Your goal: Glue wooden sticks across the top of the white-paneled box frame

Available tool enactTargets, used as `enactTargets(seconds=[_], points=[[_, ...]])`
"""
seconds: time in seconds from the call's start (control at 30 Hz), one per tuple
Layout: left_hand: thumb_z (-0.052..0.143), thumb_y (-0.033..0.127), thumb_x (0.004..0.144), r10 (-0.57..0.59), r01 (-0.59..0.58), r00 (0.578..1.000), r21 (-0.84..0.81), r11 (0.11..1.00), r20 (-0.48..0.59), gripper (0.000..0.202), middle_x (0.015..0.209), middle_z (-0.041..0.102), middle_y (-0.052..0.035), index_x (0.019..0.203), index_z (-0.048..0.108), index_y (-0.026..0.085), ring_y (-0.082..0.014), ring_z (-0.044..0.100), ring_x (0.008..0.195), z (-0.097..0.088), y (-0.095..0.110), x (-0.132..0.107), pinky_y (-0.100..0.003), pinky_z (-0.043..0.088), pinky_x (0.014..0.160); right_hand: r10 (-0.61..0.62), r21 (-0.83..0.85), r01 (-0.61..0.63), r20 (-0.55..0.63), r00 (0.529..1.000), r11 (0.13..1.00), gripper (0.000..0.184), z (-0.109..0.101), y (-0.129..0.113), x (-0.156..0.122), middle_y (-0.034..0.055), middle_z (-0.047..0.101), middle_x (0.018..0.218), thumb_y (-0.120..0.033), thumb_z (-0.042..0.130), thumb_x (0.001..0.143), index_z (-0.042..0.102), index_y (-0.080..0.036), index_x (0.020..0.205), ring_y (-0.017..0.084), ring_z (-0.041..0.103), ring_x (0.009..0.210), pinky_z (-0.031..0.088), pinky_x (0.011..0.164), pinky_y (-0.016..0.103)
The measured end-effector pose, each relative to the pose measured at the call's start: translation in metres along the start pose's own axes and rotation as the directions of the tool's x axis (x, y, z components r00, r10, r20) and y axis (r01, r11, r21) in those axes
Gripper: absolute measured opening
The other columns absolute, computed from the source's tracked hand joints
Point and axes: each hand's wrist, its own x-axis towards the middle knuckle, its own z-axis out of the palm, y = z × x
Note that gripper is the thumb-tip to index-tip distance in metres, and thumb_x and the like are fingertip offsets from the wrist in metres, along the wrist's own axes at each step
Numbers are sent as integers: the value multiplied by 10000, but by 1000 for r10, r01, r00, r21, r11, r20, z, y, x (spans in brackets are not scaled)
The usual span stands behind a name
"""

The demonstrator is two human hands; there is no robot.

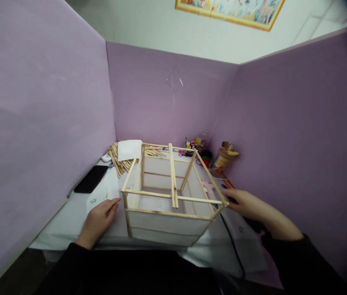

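Observation:
A box-shaped frame of thin wooden sticks with white paper panels stands in front of me. Two parallel sticks lie across its top from back to front. Just left of its near left corner is my left hand, fingers loosely bent, thumb a little apart, with nothing visible in it. My right hand is at the near right corner, fingers stretched towards the frame; the corner partly hides the fingertips, and I cannot tell whether they touch it. Beyond them lies a pink tool, apparently a glue gun.
Loose wooden sticks and a white paper sheet lie at the back left, near a black phone. A brown container stands back right beside colourful small items. A black cord runs down the right. Purple panels enclose the table.

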Motion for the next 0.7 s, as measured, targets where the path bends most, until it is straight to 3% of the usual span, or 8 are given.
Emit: enactTargets(seconds=[0.07,0.17,0.23,0.37,0.53,0.7], points=[[428,360,952,2,-2,1000,3,1000,-3,396,931,803,-79,979,778,176,-210,759,819,0,0,0,-285,610,782,1,74,3,-51,999,997,230,-7,-18,4,110,783,902,-433,619,793,751,-247,759,278,735,827,595,761,403],[419,358,952,-9,9,1000,-3,1000,-2,398,914,802,-76,965,775,181,-208,756,810,0,1,0,-292,610,795,45,281,-34,-33,998,959,328,-22,-45,8,85,764,832,-492,572,900,769,-232,934,242,717,765,587,709,358],[420,358,952,-10,10,1000,-5,1000,-1,391,907,801,-69,961,771,186,-207,755,804,-1,2,0,-296,611,799,-75,398,54,39,996,916,362,-27,-60,11,78,757,896,-514,577,923,758,-241,1075,222,708,798,581,716,329],[435,366,948,-31,31,999,-7,1000,-26,371,918,803,-57,959,769,206,-207,755,821,-1,2,-1,-297,613,807,-364,450,284,101,926,847,363,-18,-76,25,59,704,885,-495,596,942,735,-275,1195,182,656,787,559,734,301],[443,380,950,-23,22,999,-26,999,-32,377,924,804,-58,951,777,206,-200,756,827,1,0,-2,-285,609,819,-401,547,326,20,916,771,275,7,-68,36,32,616,768,-493,672,898,811,-266,970,160,594,716,526,670,291],[433,404,973,-1,0,999,-33,999,-36,391,938,802,-56,993,772,209,-208,757,832,2,-2,-3,-300,614,794,-231,701,236,-105,967,673,312,23,-59,35,35,642,694,-555,780,773,805,-244,754,174,613,659,534,649,327]])
